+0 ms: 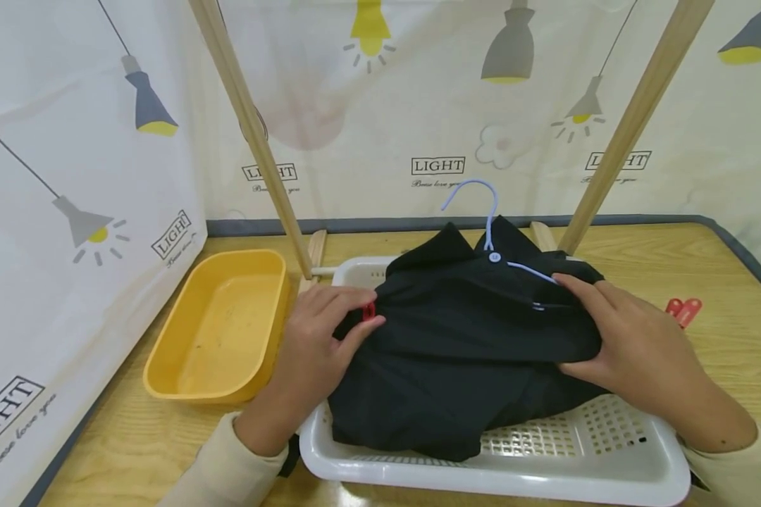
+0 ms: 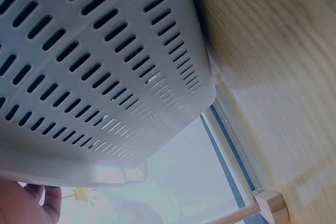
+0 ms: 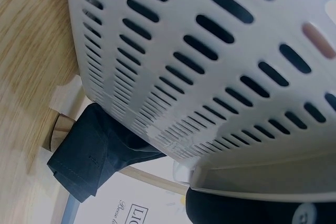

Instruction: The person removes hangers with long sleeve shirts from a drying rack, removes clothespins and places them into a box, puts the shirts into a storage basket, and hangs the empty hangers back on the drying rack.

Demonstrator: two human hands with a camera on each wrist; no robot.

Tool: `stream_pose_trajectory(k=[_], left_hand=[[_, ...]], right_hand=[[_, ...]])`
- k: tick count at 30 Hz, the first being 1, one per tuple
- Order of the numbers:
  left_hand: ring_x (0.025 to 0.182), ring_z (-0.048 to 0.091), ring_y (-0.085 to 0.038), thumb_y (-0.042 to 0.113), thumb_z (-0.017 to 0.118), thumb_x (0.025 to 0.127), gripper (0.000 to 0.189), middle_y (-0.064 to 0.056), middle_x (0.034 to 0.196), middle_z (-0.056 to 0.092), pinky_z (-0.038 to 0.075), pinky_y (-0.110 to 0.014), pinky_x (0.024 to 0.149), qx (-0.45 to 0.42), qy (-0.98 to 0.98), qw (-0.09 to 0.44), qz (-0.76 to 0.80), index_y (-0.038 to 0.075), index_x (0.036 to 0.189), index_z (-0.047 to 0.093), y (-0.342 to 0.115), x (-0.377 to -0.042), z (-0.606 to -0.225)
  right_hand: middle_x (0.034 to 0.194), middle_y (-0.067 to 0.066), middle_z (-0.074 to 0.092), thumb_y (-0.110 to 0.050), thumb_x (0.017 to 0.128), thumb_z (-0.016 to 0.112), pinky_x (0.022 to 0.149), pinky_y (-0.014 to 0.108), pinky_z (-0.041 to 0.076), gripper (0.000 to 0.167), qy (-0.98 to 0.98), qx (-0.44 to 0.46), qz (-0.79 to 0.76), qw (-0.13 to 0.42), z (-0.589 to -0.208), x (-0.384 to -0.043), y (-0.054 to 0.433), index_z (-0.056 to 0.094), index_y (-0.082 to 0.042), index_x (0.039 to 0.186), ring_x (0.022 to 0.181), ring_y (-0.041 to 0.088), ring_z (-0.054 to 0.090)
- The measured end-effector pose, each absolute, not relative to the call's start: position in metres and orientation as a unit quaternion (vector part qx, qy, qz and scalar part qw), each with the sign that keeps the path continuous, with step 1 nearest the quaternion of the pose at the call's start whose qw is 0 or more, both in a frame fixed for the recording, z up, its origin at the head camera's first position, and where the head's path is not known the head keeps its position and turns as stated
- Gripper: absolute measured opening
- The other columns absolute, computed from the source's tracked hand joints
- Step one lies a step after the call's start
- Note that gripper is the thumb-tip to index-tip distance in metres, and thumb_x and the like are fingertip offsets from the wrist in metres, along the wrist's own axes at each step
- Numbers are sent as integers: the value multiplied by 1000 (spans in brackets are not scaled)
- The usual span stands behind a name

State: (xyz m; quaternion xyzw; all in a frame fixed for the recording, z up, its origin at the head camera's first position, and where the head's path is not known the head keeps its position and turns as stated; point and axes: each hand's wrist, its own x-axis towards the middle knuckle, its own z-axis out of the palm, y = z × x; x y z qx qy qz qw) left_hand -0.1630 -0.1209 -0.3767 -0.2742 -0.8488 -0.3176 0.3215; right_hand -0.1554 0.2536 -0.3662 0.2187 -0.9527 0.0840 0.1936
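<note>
A black collared shirt (image 1: 444, 366) lies over a white slotted basket (image 1: 514, 477). A light-blue hanger (image 1: 491, 204) sticks up at its collar, beside a fastened pale button (image 1: 495, 258). My left hand (image 1: 313, 338) pinches a small red clothes peg (image 1: 369, 310) between thumb and forefinger at the shirt's left shoulder. At the other shoulder my right hand (image 1: 640, 341) grips the cloth near the hanger's arm, thumb below and fingers above. In the left wrist view, fingers (image 2: 21, 203) show under the basket rim. Dark cloth (image 3: 89, 153) hangs past the basket in the right wrist view.
A yellow basin (image 1: 228, 331) stands left of the basket on the wood-grain table (image 1: 729, 394). Two more red pegs (image 1: 686, 311) show beyond my right hand. Wooden posts (image 1: 250, 134) rise behind the basket on both sides, before a lamp-printed curtain (image 1: 387, 127).
</note>
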Motion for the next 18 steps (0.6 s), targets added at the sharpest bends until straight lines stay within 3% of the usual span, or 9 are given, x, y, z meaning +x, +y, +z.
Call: stream_pose_trajectory(k=[18], left_hand=[[98, 64, -23, 17, 84, 78, 33, -5, 106, 76, 48, -35, 89, -285, -831, 348, -328, 8, 108, 74, -122, -164, -378]], right_hand=[[106, 17, 65, -33, 48, 99, 68, 52, 55, 114, -955, 210, 91, 190, -367, -155, 253, 44, -15, 146, 81, 32, 64]])
